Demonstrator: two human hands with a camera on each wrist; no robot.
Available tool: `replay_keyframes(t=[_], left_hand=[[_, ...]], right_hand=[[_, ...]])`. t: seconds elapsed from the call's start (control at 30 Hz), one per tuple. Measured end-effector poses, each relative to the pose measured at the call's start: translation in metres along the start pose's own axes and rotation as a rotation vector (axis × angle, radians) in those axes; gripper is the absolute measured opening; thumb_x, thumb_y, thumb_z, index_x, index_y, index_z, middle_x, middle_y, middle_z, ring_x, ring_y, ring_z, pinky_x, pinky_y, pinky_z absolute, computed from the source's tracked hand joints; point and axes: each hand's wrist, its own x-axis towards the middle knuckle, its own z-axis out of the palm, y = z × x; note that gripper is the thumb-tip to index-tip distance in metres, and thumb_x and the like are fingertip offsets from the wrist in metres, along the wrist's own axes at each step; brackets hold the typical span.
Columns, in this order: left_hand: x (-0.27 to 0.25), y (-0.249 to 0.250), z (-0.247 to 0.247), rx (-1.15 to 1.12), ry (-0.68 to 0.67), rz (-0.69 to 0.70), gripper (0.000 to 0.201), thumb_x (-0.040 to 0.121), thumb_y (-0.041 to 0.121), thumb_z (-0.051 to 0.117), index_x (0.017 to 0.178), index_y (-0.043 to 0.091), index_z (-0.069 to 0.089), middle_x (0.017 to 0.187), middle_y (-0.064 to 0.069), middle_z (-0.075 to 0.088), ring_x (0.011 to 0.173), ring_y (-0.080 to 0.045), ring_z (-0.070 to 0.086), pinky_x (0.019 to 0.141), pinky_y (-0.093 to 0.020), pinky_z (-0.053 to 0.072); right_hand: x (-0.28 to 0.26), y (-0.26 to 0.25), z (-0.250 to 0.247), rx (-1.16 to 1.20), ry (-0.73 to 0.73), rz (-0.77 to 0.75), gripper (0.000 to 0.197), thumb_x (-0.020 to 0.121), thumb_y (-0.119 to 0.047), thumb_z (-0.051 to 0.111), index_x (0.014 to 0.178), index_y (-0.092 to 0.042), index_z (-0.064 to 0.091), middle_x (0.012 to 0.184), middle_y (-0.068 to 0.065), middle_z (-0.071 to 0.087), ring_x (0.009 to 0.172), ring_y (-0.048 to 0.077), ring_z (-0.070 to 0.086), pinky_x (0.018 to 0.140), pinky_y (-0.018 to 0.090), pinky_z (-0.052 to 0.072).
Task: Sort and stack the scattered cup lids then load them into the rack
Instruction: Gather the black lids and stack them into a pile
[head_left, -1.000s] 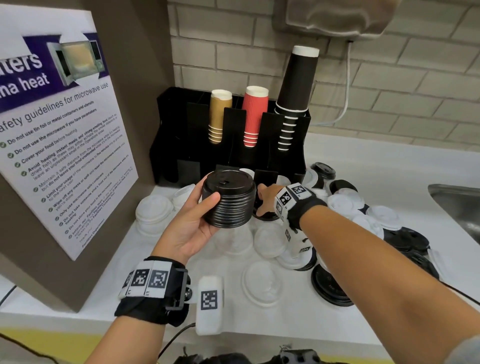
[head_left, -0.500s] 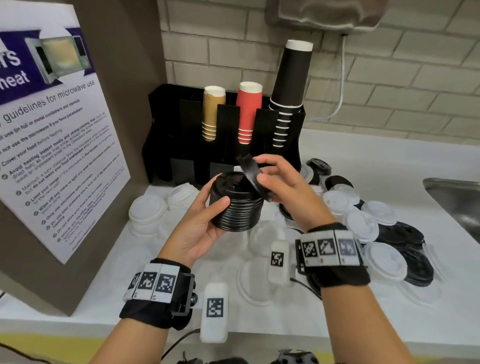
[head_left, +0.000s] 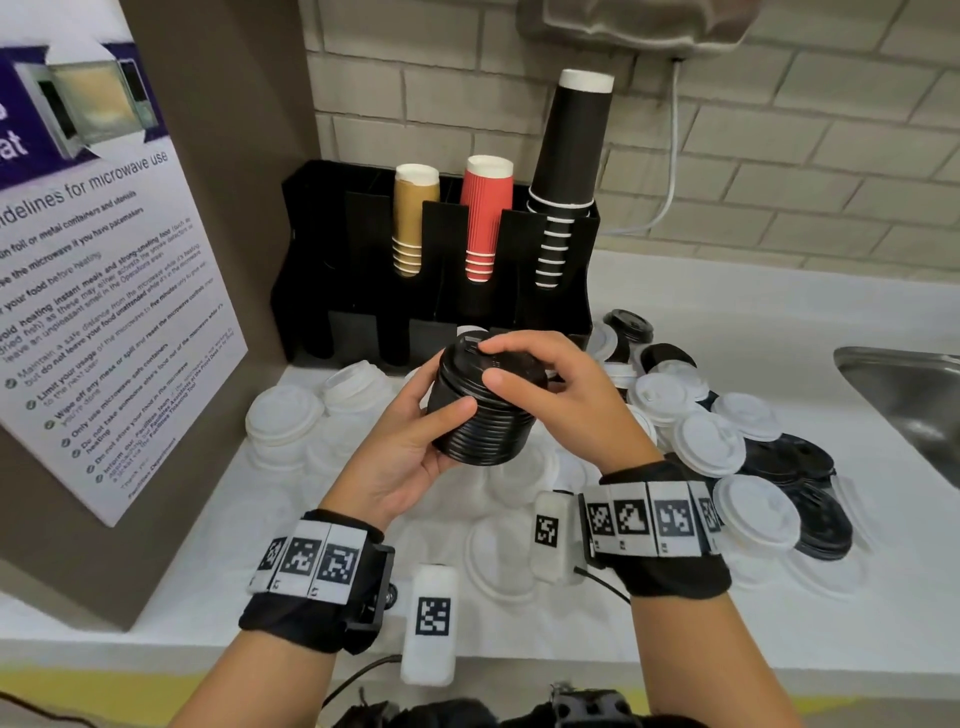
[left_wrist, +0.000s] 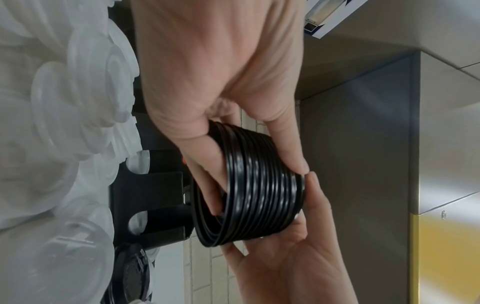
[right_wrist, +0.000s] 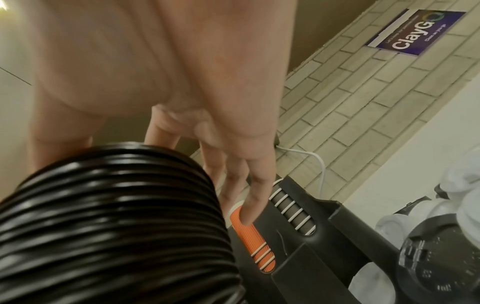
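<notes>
A stack of black cup lids (head_left: 483, 421) is held above the counter in front of the black rack (head_left: 363, 249). My left hand (head_left: 447, 389) grips the stack's side, thumb in front and fingers behind, as the left wrist view shows on the stack (left_wrist: 259, 195). My right hand (head_left: 514, 364) lies over the top lid with fairly straight fingers, and its thumb presses the front edge. In the right wrist view the stack (right_wrist: 111, 216) fills the lower left. Loose white lids (head_left: 711, 447) and black lids (head_left: 795, 467) lie scattered at the right.
The rack holds brown (head_left: 413, 223), red (head_left: 485, 218) and black (head_left: 569, 176) cup stacks. White lid piles (head_left: 283, 421) sit left of my hands, clear lids (head_left: 498, 561) under them. A poster panel (head_left: 104, 291) stands at the left, a steel sink (head_left: 904, 384) at the right.
My right hand picked a black lid off the counter, brought it over, and now presses it flat onto the top of the stack. The left hand kept its grip.
</notes>
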Motion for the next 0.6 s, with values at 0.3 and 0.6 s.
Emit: replay_keyframes(t=[0.3, 0.6], left_hand=[[0.003, 0.001, 0.004, -0.020, -0.021, -0.001, 0.102, 0.050, 0.035, 0.095, 0.140, 0.023, 0.048, 0.122, -0.009, 0.067, 0.109, -0.025, 0.067, 0.076, -0.030, 0.057], [0.008, 0.007, -0.005, -0.021, 0.015, 0.021, 0.066, 0.078, 0.017, 0.072, 0.139, 0.026, 0.049, 0.122, -0.004, 0.068, 0.109, -0.021, 0.067, 0.075, -0.030, 0.058]], right_hand=[[0.002, 0.003, -0.003, -0.028, -0.009, -0.031, 0.030, 0.080, -0.034, 0.073, 0.109, -0.033, 0.067, 0.115, -0.007, 0.058, 0.108, -0.005, 0.052, 0.090, 0.010, 0.043], [0.021, 0.001, -0.038, 0.001, 0.051, 0.152, 0.024, 0.091, -0.047, 0.055, 0.114, -0.040, 0.062, 0.110, -0.011, 0.062, 0.100, -0.003, 0.059, 0.083, 0.017, 0.045]])
